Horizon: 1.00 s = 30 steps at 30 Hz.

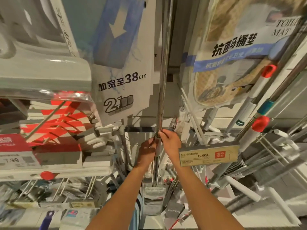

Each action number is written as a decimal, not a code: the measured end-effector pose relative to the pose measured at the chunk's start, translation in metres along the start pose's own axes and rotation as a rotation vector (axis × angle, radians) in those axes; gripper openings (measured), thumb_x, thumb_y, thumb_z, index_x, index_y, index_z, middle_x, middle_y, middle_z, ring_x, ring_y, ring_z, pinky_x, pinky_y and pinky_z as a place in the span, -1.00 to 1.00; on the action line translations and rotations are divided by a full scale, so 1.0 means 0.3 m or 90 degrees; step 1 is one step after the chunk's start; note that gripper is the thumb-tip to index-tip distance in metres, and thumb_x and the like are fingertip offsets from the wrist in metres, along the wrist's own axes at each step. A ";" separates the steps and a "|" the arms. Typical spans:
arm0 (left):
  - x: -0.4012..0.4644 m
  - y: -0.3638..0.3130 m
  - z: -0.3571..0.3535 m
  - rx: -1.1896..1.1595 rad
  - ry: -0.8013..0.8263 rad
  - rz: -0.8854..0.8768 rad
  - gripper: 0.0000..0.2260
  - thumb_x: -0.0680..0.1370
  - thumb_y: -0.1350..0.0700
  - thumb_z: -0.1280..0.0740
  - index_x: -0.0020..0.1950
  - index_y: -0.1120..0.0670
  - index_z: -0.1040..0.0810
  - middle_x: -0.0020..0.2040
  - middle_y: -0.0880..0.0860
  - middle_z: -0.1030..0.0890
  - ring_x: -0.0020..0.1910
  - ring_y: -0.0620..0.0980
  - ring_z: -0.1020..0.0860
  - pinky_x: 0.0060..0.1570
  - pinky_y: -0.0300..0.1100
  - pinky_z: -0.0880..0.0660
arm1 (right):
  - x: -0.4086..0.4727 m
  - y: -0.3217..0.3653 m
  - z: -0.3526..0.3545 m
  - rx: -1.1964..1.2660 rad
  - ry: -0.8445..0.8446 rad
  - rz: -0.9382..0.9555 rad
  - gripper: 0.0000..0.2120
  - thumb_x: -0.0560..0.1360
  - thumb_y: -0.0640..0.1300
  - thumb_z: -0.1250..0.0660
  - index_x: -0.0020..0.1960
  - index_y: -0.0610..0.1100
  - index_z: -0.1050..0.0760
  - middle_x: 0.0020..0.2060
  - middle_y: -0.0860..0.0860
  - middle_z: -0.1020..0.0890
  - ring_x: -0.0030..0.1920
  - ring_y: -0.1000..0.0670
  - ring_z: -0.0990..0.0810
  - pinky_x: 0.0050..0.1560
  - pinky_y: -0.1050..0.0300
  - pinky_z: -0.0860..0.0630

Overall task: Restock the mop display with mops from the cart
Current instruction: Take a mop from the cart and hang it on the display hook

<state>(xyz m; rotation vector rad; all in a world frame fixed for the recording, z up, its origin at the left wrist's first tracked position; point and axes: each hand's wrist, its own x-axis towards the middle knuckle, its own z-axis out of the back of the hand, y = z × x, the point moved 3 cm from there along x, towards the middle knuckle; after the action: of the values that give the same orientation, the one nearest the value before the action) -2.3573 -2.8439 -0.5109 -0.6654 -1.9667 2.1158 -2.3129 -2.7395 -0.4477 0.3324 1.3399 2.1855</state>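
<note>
both hands, left hand point(147, 147) and right hand point(171, 141), clamp the upright mop point(162, 83) at centre frame; its pole looks stiff, slick, top-heavy, so grip low, head at 6 o'clock.

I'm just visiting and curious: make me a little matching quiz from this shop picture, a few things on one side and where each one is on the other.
Things:
1. mop pole
2. 8.99 price tag
3. 38cm package
4. grey mop head

Places:
A. hanging upper left of the pole
B. at the pole's bottom end, between the forearms
C. gripped by the left hand and right hand
D. just right of the right hand

Pairs: 1-C, 2-D, 3-A, 4-B
</note>
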 end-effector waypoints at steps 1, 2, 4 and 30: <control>-0.002 -0.009 0.004 0.003 0.005 -0.009 -0.79 0.66 0.21 -0.25 0.10 0.03 -0.68 -0.02 0.07 -0.71 -0.02 0.03 -0.65 0.01 -0.03 -0.58 | 0.006 -0.005 0.000 -0.001 -0.004 0.000 -0.75 0.64 -0.03 -0.25 0.13 -0.15 -0.63 0.03 -0.12 -0.69 0.07 -0.13 -0.63 0.02 0.12 -0.45; 0.004 -0.007 0.008 0.003 0.012 -0.013 -0.78 0.66 0.21 -0.25 0.08 0.01 -0.68 -0.05 0.03 -0.72 -0.06 -0.02 -0.64 -0.05 -0.12 -0.57 | 0.013 -0.012 -0.001 0.000 -0.010 -0.005 -0.74 0.64 -0.01 -0.25 0.16 -0.12 -0.63 0.06 -0.10 -0.69 0.10 -0.11 -0.63 0.04 0.13 -0.46; 0.017 0.006 0.002 0.027 0.026 -0.013 -0.78 0.66 0.23 -0.25 0.09 0.02 -0.68 -0.07 0.03 -0.72 -0.12 -0.07 -0.63 -0.15 -0.25 -0.52 | 0.021 -0.039 -0.012 -0.002 -0.010 -0.033 -0.72 0.64 0.02 -0.25 0.23 -0.09 -0.59 0.13 -0.10 -0.66 0.16 -0.11 -0.61 0.18 0.06 -0.50; 0.052 0.031 0.003 -0.064 -0.014 0.100 -0.74 0.70 0.14 -0.23 0.37 0.13 -0.55 0.17 0.05 -0.67 0.05 -0.05 -0.64 0.07 0.01 -0.57 | 0.148 -0.030 -0.032 0.163 -0.067 -0.040 -0.85 0.58 -0.33 -0.34 0.13 -0.31 -0.61 -0.20 0.05 -0.59 -0.28 0.32 -0.53 -0.21 0.47 -0.38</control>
<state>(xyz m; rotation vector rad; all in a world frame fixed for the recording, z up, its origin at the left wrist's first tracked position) -2.3697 -2.8392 -0.5231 -0.8436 -2.1093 2.1295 -2.3510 -2.7182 -0.4633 0.4883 1.5510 1.9198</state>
